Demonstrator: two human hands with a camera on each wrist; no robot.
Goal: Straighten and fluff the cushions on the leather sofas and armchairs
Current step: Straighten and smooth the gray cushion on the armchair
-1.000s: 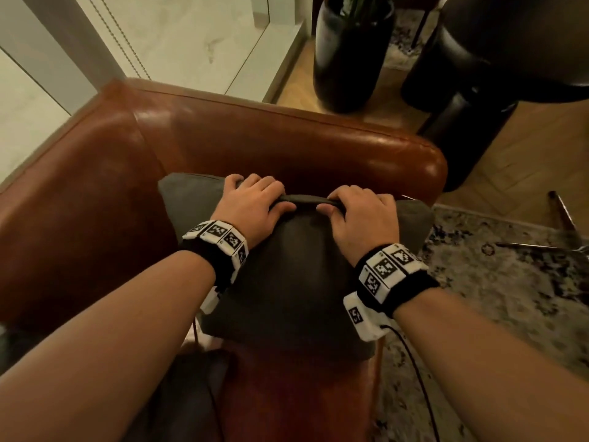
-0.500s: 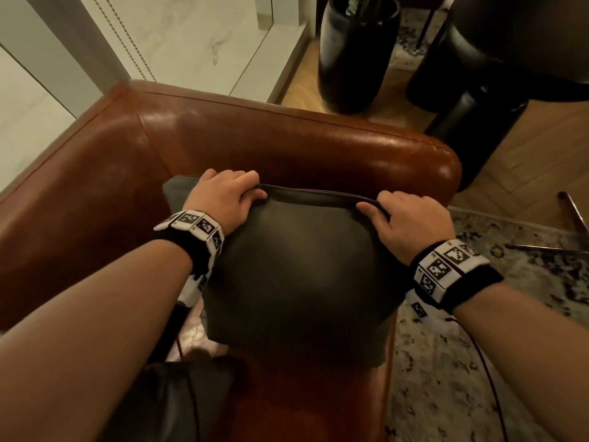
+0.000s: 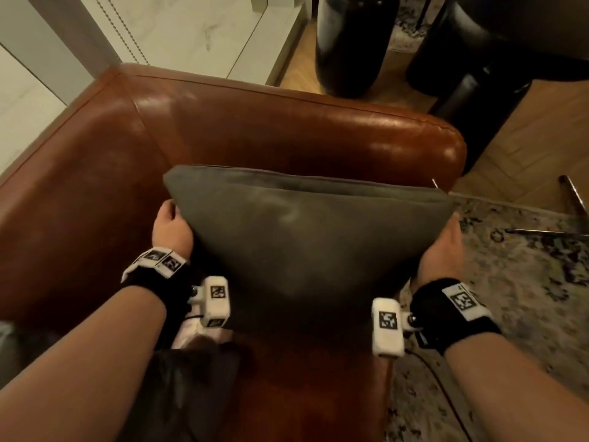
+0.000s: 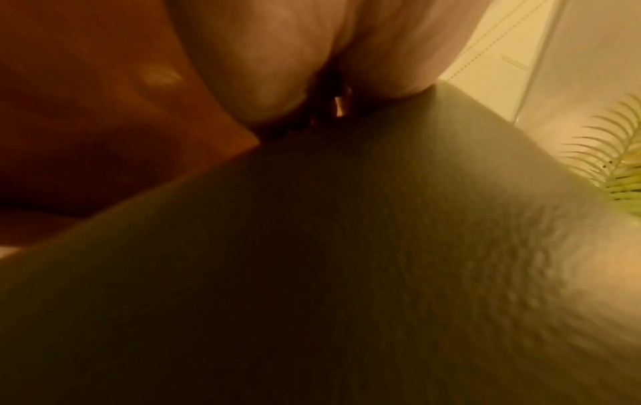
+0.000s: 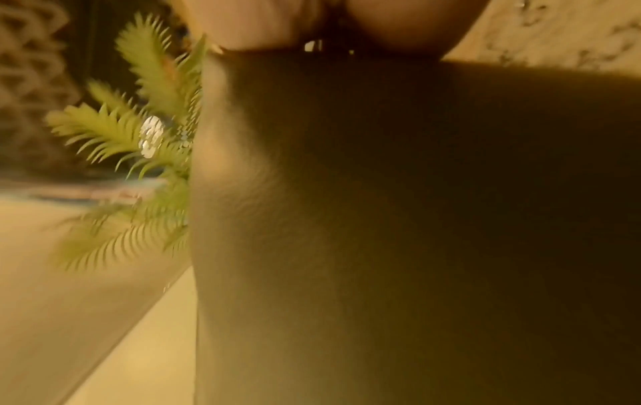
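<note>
A dark grey cushion (image 3: 302, 244) stands upright on the seat of a brown leather armchair (image 3: 287, 132), its top edge level below the backrest. My left hand (image 3: 172, 232) presses flat against the cushion's left side and my right hand (image 3: 444, 250) against its right side, so the cushion sits squeezed between the palms. The fingertips are hidden behind the fabric. In the wrist views the cushion (image 4: 312, 274) (image 5: 416, 219) fills most of the picture, with the heel of the left hand (image 4: 263, 54) and of the right hand (image 5: 312, 22) against it.
Behind the chair stand a tall black planter (image 3: 347, 43) and a black round pedestal (image 3: 478, 90) on wood floor. A patterned rug (image 3: 526, 282) and metal legs (image 3: 573, 202) lie to the right. Green fronds (image 5: 132, 131) show beside the cushion. Dark clothing (image 3: 191, 378) lies on the seat front.
Both hands slid apart along the cushion's top edge, then dropped to its left and right sides. The top edge, pinched in the middle before, now lies straight and full.
</note>
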